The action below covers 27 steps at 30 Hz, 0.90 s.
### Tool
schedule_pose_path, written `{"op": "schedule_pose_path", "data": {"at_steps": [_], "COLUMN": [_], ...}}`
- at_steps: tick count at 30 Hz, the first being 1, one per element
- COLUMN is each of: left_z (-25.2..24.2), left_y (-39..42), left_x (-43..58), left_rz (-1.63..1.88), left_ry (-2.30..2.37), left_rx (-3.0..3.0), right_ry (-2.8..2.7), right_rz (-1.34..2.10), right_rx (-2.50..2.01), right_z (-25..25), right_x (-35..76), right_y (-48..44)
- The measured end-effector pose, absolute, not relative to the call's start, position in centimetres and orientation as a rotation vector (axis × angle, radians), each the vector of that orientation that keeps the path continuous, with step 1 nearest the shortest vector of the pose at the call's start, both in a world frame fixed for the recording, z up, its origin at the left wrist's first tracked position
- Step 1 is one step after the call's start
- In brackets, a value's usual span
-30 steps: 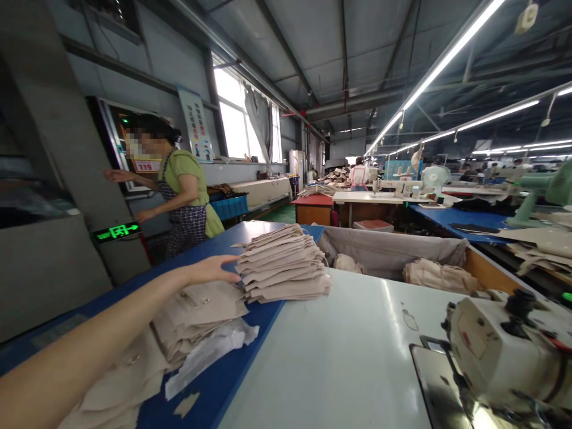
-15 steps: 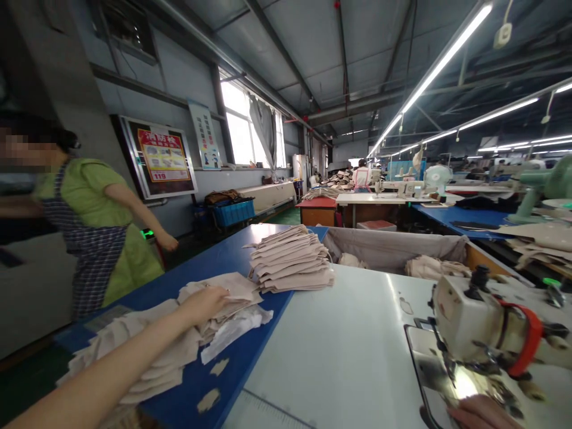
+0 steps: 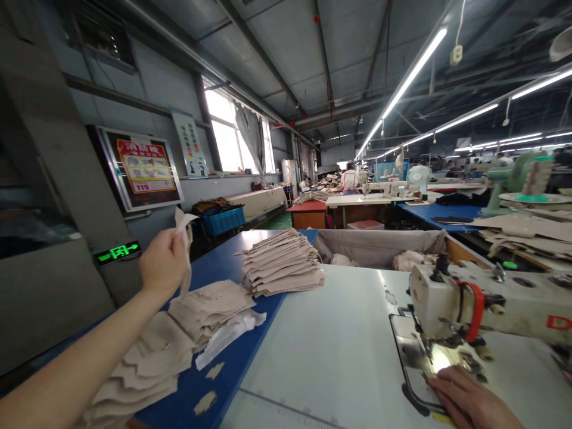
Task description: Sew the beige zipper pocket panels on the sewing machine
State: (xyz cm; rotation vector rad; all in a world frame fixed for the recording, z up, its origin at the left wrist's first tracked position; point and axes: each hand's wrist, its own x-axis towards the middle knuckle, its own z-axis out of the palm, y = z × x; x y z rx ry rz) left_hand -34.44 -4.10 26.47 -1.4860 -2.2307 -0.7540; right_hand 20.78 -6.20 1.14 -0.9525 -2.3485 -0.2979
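My left hand is raised over the blue table, its fingers closed on a beige fabric piece held upright. Below it lie a pile of beige fabric pieces and a spread-out row of similar fabric pieces. White crumpled material sticks out under the pile's near edge. My right hand rests at the metal plate of the sewing machine, beside the lit needle area. Its fingers are bent and pressed together; whatever lies under the fingertips is hidden.
A tall stack of beige fabric pieces stands where the blue table meets the pale machine table. Behind is a cloth-lined bin with fabric inside. A green fan and a thread cone are at right.
My left hand has lifted a fabric piece off the pile and moved up and left. The view has shifted, showing more of my right hand. The co-worker at left has gone out of view.
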Motion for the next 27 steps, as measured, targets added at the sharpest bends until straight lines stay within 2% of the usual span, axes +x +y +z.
{"op": "schedule_pose_path", "data": {"at_steps": [3, 5, 10, 14, 17, 27], "left_z": [27.5, 26.4, 17.4, 10.1, 7.9, 6.7], "left_y": [-5.0, -5.6, -7.0, -7.7, -7.1, -6.4], "left_x": [-30.1, -26.4, -14.7, -6.5, -3.7, 0.2], "left_rz": [-0.756, -0.672, -0.279, -0.191, -0.274, -0.874], "left_ry": [-2.061, -1.977, -1.883, -1.886, -1.914, -1.880], "left_rx": [-1.591, -1.797, -2.511, -2.685, -2.727, -2.807], "right_ry": [-2.315, -2.304, -2.308, -2.297, -2.286, -2.489], "right_rz": [-0.243, -0.186, -0.080, -0.053, -0.056, -0.065], "right_rx": [-1.011, -1.073, -1.194, -1.268, -1.286, -0.953], "right_z": [1.0, 1.1, 2.2, 2.7, 2.8, 3.6], "right_x": [20.6, 20.4, 19.9, 19.7, 19.9, 19.2], "right_y": [-6.4, -6.6, -7.1, -7.2, -7.1, -7.3]}}
